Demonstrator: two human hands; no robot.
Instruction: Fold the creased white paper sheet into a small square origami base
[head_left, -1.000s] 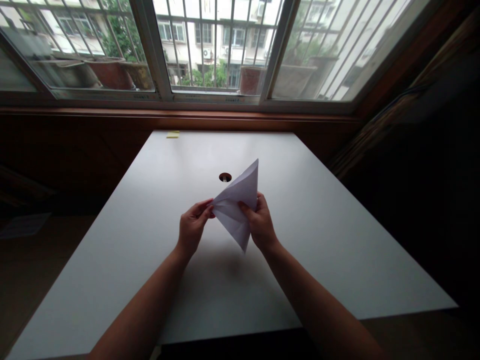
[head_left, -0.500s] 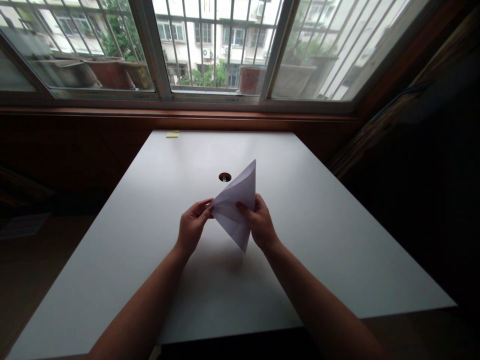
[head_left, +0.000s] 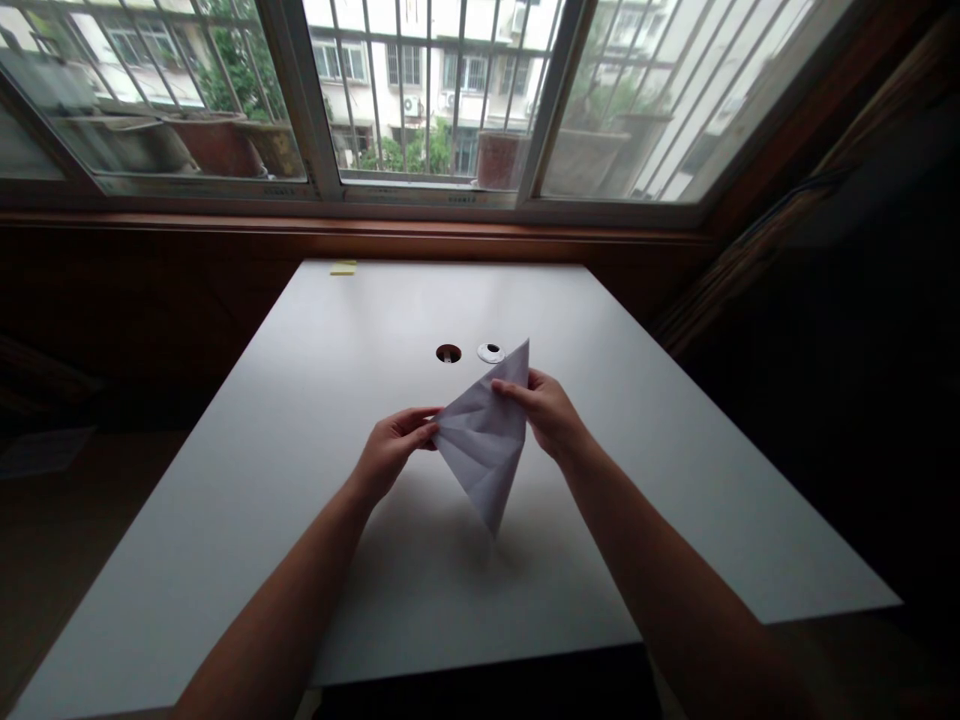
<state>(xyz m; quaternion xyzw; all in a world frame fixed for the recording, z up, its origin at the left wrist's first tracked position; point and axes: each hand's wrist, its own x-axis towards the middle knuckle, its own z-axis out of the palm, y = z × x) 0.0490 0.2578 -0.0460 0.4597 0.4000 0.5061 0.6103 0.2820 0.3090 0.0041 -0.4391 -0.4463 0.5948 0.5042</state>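
Both my hands hold a folded white paper (head_left: 486, 450), a pointed triangular shape, in the air above the white table (head_left: 300, 420). My left hand (head_left: 394, 450) pinches its left corner with fingers closed. My right hand (head_left: 546, 410) grips the upper right edge near the top point, thumb in front. The paper's lower tip points down toward the tabletop.
A round cable hole (head_left: 448, 353) and a small white cap (head_left: 490, 352) lie beyond the paper. A yellow sticky note (head_left: 343, 267) sits at the far left edge. A wooden sill and barred window (head_left: 435, 100) stand behind the table; dark space lies to the right.
My right hand has slid up the paper's right edge toward its top point. The paper has tilted and dropped lower, uncovering the white cap behind it.
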